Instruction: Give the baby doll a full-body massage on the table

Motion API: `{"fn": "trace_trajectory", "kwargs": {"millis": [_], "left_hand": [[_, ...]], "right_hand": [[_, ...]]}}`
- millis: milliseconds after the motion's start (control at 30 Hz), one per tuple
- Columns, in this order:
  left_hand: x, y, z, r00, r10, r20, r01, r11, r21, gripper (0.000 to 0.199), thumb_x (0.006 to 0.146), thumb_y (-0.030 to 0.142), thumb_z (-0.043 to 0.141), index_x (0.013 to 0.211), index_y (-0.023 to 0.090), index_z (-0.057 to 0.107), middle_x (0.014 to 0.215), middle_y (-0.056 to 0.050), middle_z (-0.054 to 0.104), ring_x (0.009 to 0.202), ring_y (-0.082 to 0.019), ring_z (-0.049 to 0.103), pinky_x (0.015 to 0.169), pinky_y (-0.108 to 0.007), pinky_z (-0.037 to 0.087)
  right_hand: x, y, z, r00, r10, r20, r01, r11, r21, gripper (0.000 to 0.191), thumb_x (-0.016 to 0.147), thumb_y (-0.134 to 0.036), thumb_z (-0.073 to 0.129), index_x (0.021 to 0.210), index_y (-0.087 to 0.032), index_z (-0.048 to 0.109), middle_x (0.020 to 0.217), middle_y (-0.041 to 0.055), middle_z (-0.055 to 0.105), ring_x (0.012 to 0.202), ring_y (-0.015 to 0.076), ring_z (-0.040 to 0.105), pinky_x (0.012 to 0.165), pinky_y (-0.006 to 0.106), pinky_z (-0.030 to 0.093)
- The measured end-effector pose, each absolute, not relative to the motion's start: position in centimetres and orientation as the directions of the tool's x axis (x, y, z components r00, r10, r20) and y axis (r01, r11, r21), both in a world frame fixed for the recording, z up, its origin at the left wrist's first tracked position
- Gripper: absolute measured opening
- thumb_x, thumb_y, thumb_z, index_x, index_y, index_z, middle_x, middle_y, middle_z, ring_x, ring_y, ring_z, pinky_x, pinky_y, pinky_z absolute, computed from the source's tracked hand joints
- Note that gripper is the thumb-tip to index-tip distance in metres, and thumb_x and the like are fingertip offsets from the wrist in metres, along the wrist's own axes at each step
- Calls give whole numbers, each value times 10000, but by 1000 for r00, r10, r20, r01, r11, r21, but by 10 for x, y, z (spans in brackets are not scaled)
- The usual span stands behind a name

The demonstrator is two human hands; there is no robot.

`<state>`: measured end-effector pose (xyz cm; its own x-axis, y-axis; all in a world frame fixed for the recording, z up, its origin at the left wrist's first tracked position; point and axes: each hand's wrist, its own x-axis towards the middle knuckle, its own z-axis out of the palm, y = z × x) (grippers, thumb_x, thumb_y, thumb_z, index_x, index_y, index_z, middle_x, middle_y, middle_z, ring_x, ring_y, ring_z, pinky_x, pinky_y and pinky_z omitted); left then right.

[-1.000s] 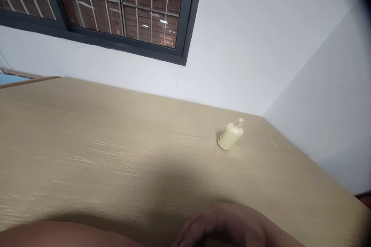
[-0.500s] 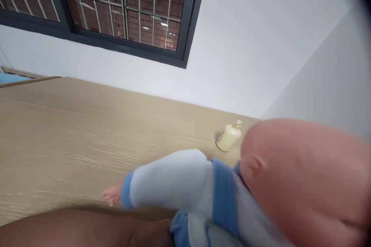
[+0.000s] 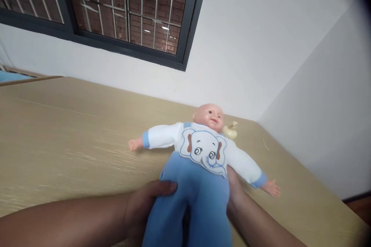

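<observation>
A wood-grain tabletop (image 3: 87,142) spreads beyond the person's left hand (image 3: 146,197) and right hand (image 3: 236,193). Between these 2 is a baby doll (image 3: 198,179), front up, head pointing away; whether it touches the tabletop, I can't tell. The left hand grips its hip, thumb on top; the right is at its other side, fingers hidden, closure unclear. Beyond the right hand, a cream pump bottle (image 3: 231,132) shows behind the doll's shoulder. I'd judge the hold done, release not.
</observation>
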<state>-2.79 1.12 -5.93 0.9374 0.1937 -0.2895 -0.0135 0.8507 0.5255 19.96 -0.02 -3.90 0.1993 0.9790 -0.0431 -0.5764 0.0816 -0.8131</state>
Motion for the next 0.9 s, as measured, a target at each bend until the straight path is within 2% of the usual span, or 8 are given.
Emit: {"fn": "trace_trajectory", "kwargs": {"millis": [67, 133, 267, 400, 500, 700, 800, 900], "left_hand": [[-28, 22, -61, 890, 237, -389, -46, 897, 440, 533, 707, 533, 688, 917, 46, 738, 862, -153, 747, 800, -220, 684, 838, -300, 534], [-28, 31, -61, 844, 272, -461, -53, 899, 434, 537, 716, 516, 698, 932, 26, 732, 857, -158, 746, 775, -228, 681, 809, -312, 539], [-25, 42, -62, 803, 300, -515, -20, 877, 480, 570, 725, 526, 714, 1030, 44, 714, 978, -178, 756, 959, -301, 696, 939, -378, 519], [-25, 45, -59, 817, 338, -467, -16, 823, 568, 589, 739, 499, 758, 1122, 57, 691, 1105, -197, 742, 1149, -354, 654, 1074, -444, 453], [-24, 46, -54, 819, 405, -406, -37, 744, 667, 554, 808, 461, 742, 1207, 85, 668, 1193, -180, 726, 1209, -359, 631, 1110, -481, 427], [-24, 52, -47, 827, 522, -209, -100, 502, 859, 449, 921, 376, 666, 1335, 206, 627, 1307, -74, 694, 1262, -343, 603, 1112, -497, 436], [-25, 59, -50, 805, 560, -199, -52, 401, 915, 480, 909, 408, 679, 1342, 204, 638, 1328, -82, 682, 1278, -359, 589, 1098, -479, 459], [-25, 65, -53, 787, 585, -195, -24, 345, 938, 536, 890, 436, 699, 1356, 181, 631, 1336, -109, 675, 1256, -369, 603, 1078, -474, 480]], "right_hand": [[202, 0, -44, 205, 974, -98, -604, 47, -795, 411, 898, -441, 635, 1246, -228, 678, 1169, 77, 739, 1147, 325, 652, 1002, 486, 527], [203, -1, -48, 176, 976, -127, -613, 8, -790, 453, 885, -452, 621, 1276, -231, 678, 1147, 72, 760, 1176, 342, 651, 1030, 497, 510], [205, -2, -56, 105, 988, -109, -583, -28, -812, 552, 914, -554, 586, 1358, -228, 617, 1213, 91, 741, 1219, 333, 640, 1065, 505, 483], [207, -4, -60, 1, 995, -95, -499, -82, -863, 554, 888, -454, 694, 1384, -231, 586, 1273, 106, 712, 1224, 322, 638, 1077, 496, 470], [208, -4, -60, -32, 997, -77, -471, -83, -878, 517, 903, -439, 684, 1372, -239, 597, 1313, 106, 690, 1219, 318, 639, 1073, 496, 473], [210, 1, -60, -90, 995, -41, -413, -75, -908, 458, 928, -446, 647, 1337, -240, 628, 1383, 95, 644, 1222, 305, 633, 1065, 466, 479], [212, 4, -62, -88, 995, -41, -348, -69, -935, 460, 926, -476, 640, 1317, -235, 641, 1380, 91, 645, 1223, 298, 627, 1066, 454, 473], [219, 6, -65, -1, 998, -67, -169, -66, -983, 475, 909, -536, 639, 1279, -239, 662, 1332, 78, 672, 1206, 287, 625, 1066, 436, 458]]}}
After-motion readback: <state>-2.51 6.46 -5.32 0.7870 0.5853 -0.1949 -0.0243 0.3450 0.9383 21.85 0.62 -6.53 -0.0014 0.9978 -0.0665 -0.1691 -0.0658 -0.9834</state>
